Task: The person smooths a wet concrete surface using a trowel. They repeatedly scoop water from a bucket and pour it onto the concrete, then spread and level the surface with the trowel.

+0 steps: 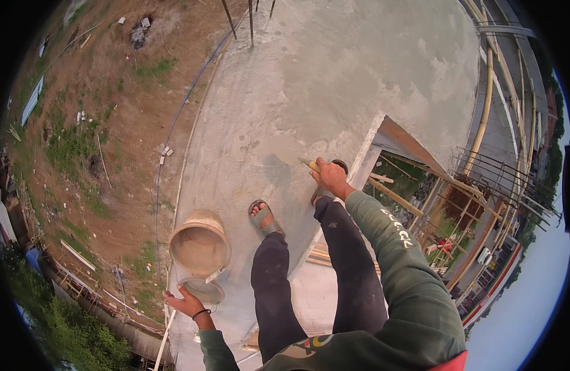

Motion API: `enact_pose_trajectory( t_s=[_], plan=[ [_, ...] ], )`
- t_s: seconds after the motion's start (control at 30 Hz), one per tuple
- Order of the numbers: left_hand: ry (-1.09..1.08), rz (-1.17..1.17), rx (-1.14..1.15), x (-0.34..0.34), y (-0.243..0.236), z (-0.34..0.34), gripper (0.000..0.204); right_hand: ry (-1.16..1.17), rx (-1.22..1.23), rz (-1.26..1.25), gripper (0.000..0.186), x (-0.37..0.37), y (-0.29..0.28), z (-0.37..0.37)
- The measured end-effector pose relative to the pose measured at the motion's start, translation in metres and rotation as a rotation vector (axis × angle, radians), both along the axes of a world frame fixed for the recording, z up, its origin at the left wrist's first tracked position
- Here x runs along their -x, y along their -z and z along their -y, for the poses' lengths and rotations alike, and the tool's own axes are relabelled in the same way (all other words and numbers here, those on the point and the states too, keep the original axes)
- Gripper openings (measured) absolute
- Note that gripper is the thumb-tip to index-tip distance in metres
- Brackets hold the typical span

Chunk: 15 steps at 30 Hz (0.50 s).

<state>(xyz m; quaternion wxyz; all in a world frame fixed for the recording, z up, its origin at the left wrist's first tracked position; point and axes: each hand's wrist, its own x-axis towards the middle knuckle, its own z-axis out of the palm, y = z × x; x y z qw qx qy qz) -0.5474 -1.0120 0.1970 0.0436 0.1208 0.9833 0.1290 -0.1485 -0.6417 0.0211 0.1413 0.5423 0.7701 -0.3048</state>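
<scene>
My right hand (329, 178) grips the wooden handle of a trowel (311, 165), its blade pressed on the wet grey cement of a concrete slab (334, 80). My left hand (186, 303) holds a flat round pan (201, 290) smeared with mortar, low at my left side. A mortar-coated bucket (199, 245) stands on the slab just beyond that pan. I stand in sandals, left foot (263, 217) forward on the slab, right foot beside the trowel hand.
The slab's edge drops at the left to bare dirt and grass (87, 136) far below, with a blue hose (173, 130) along it. To the right is an opening with wooden scaffolding (445, 210) and bamboo poles (483, 117). Rebar (251, 21) sticks up at the far end.
</scene>
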Motion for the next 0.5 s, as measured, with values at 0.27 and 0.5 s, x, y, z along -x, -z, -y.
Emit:
enact_pose_trajectory(
  t_s=[0.27,0.5],
  plan=[
    [0.404,1.194,-0.708,-0.198,0.075,-0.352,0.048,-0.361,-0.108,-0.063,0.036,-0.121,0.116,-0.07],
    [0.979,1.038,-0.291,-0.265,0.187,-0.442,0.045,0.172,-0.319,-0.003,0.032,-0.161,0.15,-0.171]
  ],
)
